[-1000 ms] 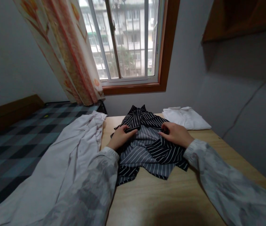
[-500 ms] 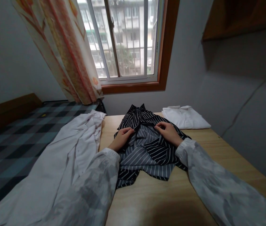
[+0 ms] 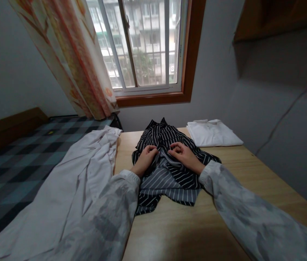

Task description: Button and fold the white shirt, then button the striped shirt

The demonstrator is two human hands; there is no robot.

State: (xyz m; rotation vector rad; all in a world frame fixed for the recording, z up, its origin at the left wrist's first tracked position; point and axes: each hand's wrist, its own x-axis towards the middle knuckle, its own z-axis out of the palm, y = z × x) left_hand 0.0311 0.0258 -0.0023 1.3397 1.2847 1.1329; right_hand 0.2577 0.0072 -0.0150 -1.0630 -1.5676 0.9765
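Your left hand [image 3: 145, 157] and right hand [image 3: 183, 156] sit close together on the black striped shirt [image 3: 169, 170], which lies crumpled in the middle of the wooden bench [image 3: 196, 224], its far end towards the window [image 3: 142, 43]. Each hand has its fingers curled into the cloth, pinching a fold near the shirt's centre; the two hands are just beside each other, with only a narrow strip of striped fabric between them. To your left, a loose white shirt [image 3: 74, 188] drapes over the bench's left edge and onto the bed with the checked cover [image 3: 20, 159]. At the far right of the bench, a folded white shirt [image 3: 213, 132] lies flat, near the striped one but apart from it. A flowered curtain [image 3: 74, 61] hangs at the window's left side.
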